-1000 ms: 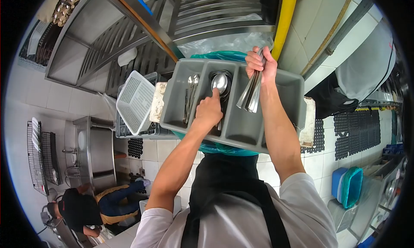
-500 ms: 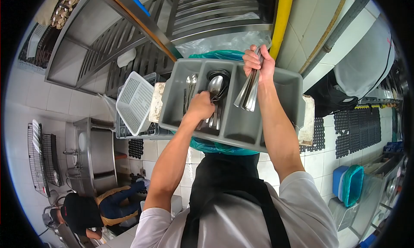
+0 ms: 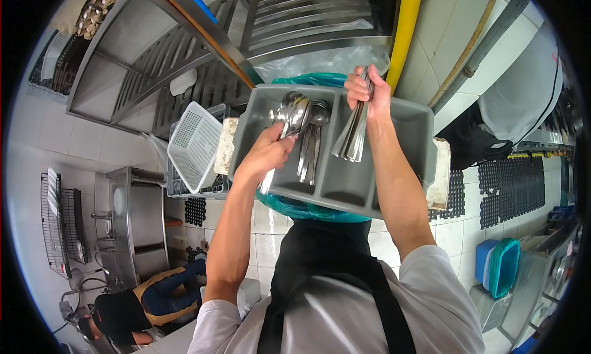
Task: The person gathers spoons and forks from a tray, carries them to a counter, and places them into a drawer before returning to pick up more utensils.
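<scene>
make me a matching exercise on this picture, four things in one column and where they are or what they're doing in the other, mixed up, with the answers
Things
1. left hand
2. white basket
3. right hand
4. yellow pipe

Places and states
A. beside the metal rack, at the top of the view
B. gripping a cutlery bundle that fans out downward
C. gripping several spoons, bowls up and away from the person
D. tilted, just left of the gray tray

Right pairs: 1-C, 2-D, 3-B, 4-A
</scene>
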### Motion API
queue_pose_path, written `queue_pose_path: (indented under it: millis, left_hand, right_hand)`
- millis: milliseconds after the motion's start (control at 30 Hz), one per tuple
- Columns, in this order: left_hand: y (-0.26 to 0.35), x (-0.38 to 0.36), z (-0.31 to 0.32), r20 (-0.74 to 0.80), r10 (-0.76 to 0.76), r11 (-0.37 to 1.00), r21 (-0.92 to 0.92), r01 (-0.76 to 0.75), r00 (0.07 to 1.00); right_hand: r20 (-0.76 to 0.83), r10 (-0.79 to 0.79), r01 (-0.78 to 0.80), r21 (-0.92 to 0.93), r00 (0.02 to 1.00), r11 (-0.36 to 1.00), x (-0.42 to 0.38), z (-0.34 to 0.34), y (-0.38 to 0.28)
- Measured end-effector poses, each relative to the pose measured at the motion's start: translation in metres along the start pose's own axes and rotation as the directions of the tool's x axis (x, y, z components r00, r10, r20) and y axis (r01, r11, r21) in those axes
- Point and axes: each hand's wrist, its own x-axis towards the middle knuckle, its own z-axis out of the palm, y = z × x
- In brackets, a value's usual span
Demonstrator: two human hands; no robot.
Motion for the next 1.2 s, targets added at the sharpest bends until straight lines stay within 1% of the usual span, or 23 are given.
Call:
queue_pose_path:
  millis: [67,100,133,167,200,233,333,367,467,500,600,700,800,900,1000,1100,1200]
  left_hand:
    - [0.007,-0.001,0.007,0.001,-0.005,0.994,-0.106,0.005,1.000]
    - [0.009,0.001,0.009,-0.007,0.027,0.996,-0.085,-0.028,1.000]
    - [0.008,0.008,0.013,-0.089,0.192,0.977,0.117,-0.181,0.977]
    - [0.004,0.018,0.018,-0.135,0.361,0.896,0.323,-0.304,0.923]
    - [0.014,0.017,0.029,-0.143,0.524,0.762,0.519,-0.387,0.840]
    - [0.025,0.013,0.039,-0.135,0.527,0.717,0.601,-0.354,0.839]
    - [0.034,0.030,0.065,-0.099,0.663,0.568,0.712,-0.413,0.742]
    - [0.037,0.035,0.074,-0.075,0.627,0.550,0.747,-0.373,0.775]
    - [0.045,0.040,0.096,-0.050,0.611,0.486,0.812,-0.324,0.790]
    - [0.051,0.041,0.099,-0.024,0.590,0.468,0.825,-0.317,0.807]
    - [0.048,0.058,0.106,-0.016,0.630,0.381,0.877,-0.291,0.776]
    - [0.049,0.063,0.110,0.035,0.627,0.286,0.919,-0.272,0.778]
    - [0.054,0.062,0.111,0.095,0.643,0.196,0.938,-0.284,0.760]
    - [0.060,0.057,0.111,0.123,0.627,0.163,0.945,-0.284,0.769]
    - [0.063,0.054,0.109,0.127,0.630,0.154,0.946,-0.283,0.766]
    - [0.060,0.054,0.107,0.122,0.623,0.151,0.950,-0.272,0.773]
    - [0.051,0.054,0.105,0.123,0.626,0.181,0.938,-0.297,0.770]
  right_hand:
    - [-0.065,0.017,-0.021,-0.059,0.998,0.998,0.000,0.003,0.004]
    - [-0.122,0.014,-0.027,-0.106,0.992,0.994,0.000,0.005,0.006]
    - [-0.157,-0.004,-0.021,-0.160,0.988,0.987,0.001,0.007,0.010]
    - [-0.192,-0.024,-0.018,-0.214,0.981,0.977,0.002,0.008,0.014]
    - [-0.228,-0.047,-0.016,-0.267,0.973,0.964,0.003,0.008,0.016]
    - [-0.227,-0.023,-0.048,-0.304,0.974,0.951,0.003,0.008,0.018]
    - [-0.384,-0.131,-0.022,-0.371,0.914,0.928,0.003,0.022,0.035]
    - [-0.301,-0.077,-0.058,-0.416,0.950,0.908,0.007,0.021,0.033]
    - [-0.376,-0.220,0.047,-0.417,0.900,0.908,0.004,0.024,0.033]
    - [-0.272,-0.182,0.051,-0.430,0.945,0.902,0.006,0.011,0.024]
    - [-0.316,-0.225,0.061,-0.454,0.922,0.889,0.004,0.017,0.028]
    - [-0.299,-0.310,0.144,-0.468,0.903,0.872,0.005,0.017,0.029]
    - [-0.279,-0.285,0.159,-0.398,0.917,0.903,0.005,0.013,0.022]
    - [-0.201,-0.288,0.193,-0.391,0.936,0.900,0.003,0.014,0.022]
    - [-0.183,-0.291,0.219,-0.335,0.939,0.917,0.001,0.020,0.027]
    - [-0.202,-0.300,0.181,-0.457,0.932,0.871,0.001,0.018,0.029]
    - [-0.266,-0.207,0.093,-0.384,0.942,0.919,0.000,0.010,0.022]
